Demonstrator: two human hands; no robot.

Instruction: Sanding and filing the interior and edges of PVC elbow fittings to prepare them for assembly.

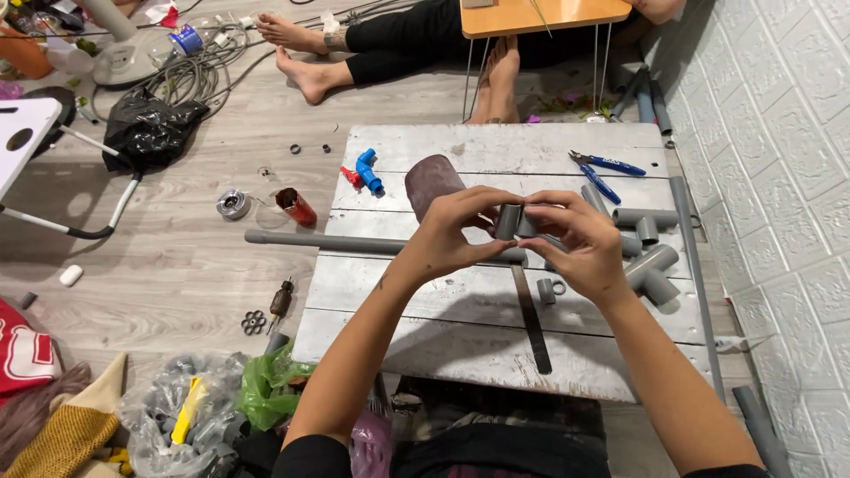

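Above a low whitewashed plank table (425, 336), my left hand (456, 232) pinches a short grey pipe piece (507, 221) upright between thumb and fingers. My right hand (580, 243) grips a grey fitting (529, 226) pressed against that piece; most of the fitting is hidden by my fingers. Both hands meet over the table's middle. Below them a long grey pipe (328, 242) lies across the table, sticking out past its left edge.
On the table lie grey tee and elbow fittings (651, 265), blue-handled pliers (606, 164), a blue elbow with red part (366, 171), a brown cylinder (429, 181) and a dark flat strip (531, 319). Another person's bare feet (305, 75) rest beyond. Bags of fittings (186, 416) sit lower left.
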